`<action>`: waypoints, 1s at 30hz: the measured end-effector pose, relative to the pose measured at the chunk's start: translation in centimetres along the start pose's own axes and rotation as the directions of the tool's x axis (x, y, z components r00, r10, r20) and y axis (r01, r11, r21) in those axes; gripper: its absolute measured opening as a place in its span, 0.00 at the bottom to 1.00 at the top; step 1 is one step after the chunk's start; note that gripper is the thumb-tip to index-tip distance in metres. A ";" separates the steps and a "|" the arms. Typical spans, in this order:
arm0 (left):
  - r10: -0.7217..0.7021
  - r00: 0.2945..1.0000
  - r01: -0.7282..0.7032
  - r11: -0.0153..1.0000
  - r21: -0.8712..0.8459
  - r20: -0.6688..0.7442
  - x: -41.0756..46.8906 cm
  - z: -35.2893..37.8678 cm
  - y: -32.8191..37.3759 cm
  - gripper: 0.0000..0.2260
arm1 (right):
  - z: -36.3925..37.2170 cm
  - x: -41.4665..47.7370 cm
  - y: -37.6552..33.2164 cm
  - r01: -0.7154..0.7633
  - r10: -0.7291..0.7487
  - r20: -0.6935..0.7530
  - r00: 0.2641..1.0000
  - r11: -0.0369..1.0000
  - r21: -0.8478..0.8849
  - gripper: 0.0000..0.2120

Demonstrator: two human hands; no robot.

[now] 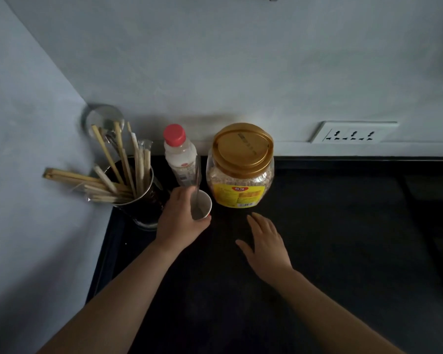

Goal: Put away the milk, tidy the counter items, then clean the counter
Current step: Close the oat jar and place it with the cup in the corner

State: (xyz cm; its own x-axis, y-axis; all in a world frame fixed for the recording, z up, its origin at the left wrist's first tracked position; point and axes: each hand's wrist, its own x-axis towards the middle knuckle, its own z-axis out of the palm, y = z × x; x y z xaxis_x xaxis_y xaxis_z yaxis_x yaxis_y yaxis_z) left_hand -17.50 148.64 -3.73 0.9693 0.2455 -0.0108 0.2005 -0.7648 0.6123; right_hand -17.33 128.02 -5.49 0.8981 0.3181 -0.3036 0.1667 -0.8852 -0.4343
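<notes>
The left hand [179, 221] grips a white cup [202, 209] from its left side, fingers curled round the wall and the thumb at the near rim. The cup stands upright, and a metal spoon [197, 175] stands in it, its handle leaning up and away towards the back. The right hand [267, 242] lies palm down, just to the right of the cup and apart from it, fingers straight and a little spread, holding nothing. Whether it touches the black counter [343, 238] or hangs just above it cannot be told.

Just beyond the right fingertips stands a clear jar [241, 180] of oats with a yellow label and a gold lid [242, 148], shut. It is close beside the cup, on its right. Behind the cup, partly hidden by the spoon handle, is the milk bottle [180, 159], upright on the counter by the back wall [241, 60], its red cap [174, 135] on. Bottle and jar stand near each other without clearly touching.

Left of the left hand, in the corner, a metal holder [146, 203] is packed with chopsticks [120, 159], some upright and some splayed out to the left. A white socket [353, 132] sits on the wall, well to the right of the jar.
</notes>
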 end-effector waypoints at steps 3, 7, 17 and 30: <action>0.011 1.000 -0.011 1.000 0.006 0.007 -0.1 0.1 -0.4 0.30 | 1.1 -0.2 0.3 0.039 -0.030 0.085 0.996 0.993 -0.109 0.33; 0.070 0.997 -0.070 0.997 -0.011 0.019 -0.9 -0.4 -0.8 0.37 | 1.4 -0.4 0.8 0.073 -0.057 0.107 0.993 0.985 -0.155 0.32; -0.019 0.994 0.009 0.996 0.091 0.109 -8.0 -1.7 -5.0 0.34 | -1.7 0.5 -5.1 0.195 -0.188 -0.085 0.979 0.978 0.081 0.28; -0.086 0.986 0.023 0.921 0.389 0.145 -11.5 0.0 -10.6 0.28 | -0.5 3.1 -9.6 0.156 -0.153 -0.028 0.988 0.968 0.194 0.31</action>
State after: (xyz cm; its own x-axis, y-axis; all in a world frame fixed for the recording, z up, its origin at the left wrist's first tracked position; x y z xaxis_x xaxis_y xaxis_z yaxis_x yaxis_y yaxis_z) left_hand -30.79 153.92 -10.11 0.9587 0.2217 -0.1781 0.2627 -0.9303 0.2561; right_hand -15.91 137.32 -1.82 0.8731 0.4404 -0.2094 0.2224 -0.7418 -0.6327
